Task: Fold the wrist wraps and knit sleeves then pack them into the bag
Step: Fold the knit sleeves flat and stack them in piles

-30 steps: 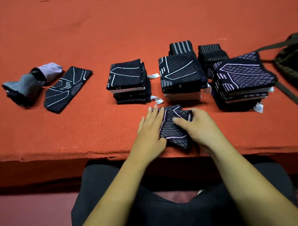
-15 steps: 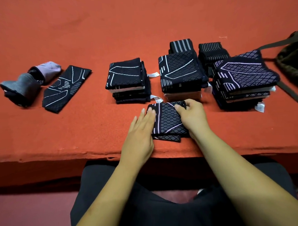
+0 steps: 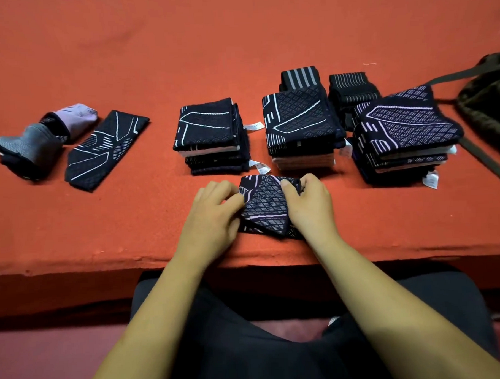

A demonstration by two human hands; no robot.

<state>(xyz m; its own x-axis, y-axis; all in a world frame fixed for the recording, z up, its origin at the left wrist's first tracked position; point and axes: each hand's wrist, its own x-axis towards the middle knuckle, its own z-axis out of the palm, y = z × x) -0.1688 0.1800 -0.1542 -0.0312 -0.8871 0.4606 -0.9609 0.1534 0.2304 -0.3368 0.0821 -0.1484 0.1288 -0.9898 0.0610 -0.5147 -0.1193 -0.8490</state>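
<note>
Folding step: left hand [image 3: 212, 216] and right hand [image 3: 309, 206] with fingers [image 3: 286, 185] clamped on a folded sleeve [image 3: 265, 206] at the near edge of the table [image 3: 130, 223]; next move probably calls for lifting it intact onto a stack [image 3: 300, 121], bag [image 3: 485, 104] far right

Folded knit sleeve [image 3: 265, 206]; three stacks [image 3: 303, 129]

Orange-red cloth-covered table [image 3: 236, 32], dark trousers [image 3: 250, 361] of the seated person below its near edge, reddish floor [image 3: 36, 365].
</note>
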